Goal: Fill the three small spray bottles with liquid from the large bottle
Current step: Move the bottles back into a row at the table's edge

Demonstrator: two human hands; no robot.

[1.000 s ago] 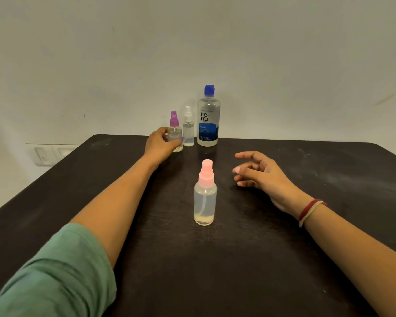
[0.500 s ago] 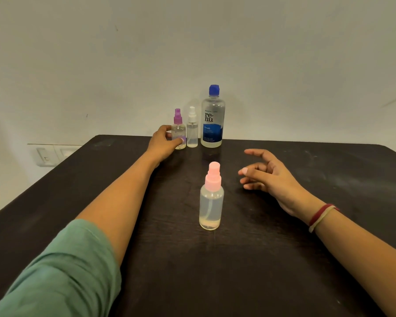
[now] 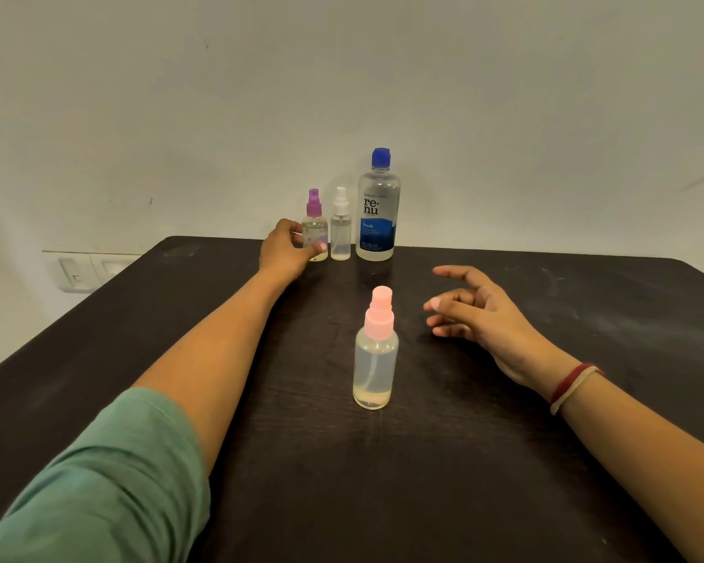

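At the table's far edge stands the large clear bottle [image 3: 376,221] with a blue cap and blue label. Left of it are a white-topped spray bottle [image 3: 340,233] and a purple-topped spray bottle [image 3: 314,227], both upright. My left hand [image 3: 286,250] reaches out and wraps its thumb and fingers around the purple-topped bottle, which stands on the table. A pink-topped spray bottle [image 3: 375,355], nearly full of clear liquid, stands alone mid-table. My right hand [image 3: 474,312] hovers just right of it, fingers loosely curled and apart, holding nothing.
The dark wooden table [image 3: 504,461] runs up to a plain wall. A white wall switch plate [image 3: 83,271] sits low at the left, beyond the table's left edge. My right wrist wears a red and beige band [image 3: 570,386].
My left hand stays closed around the purple-topped bottle at the back. The right hand has hardly shifted; mainly the view has tilted slightly.
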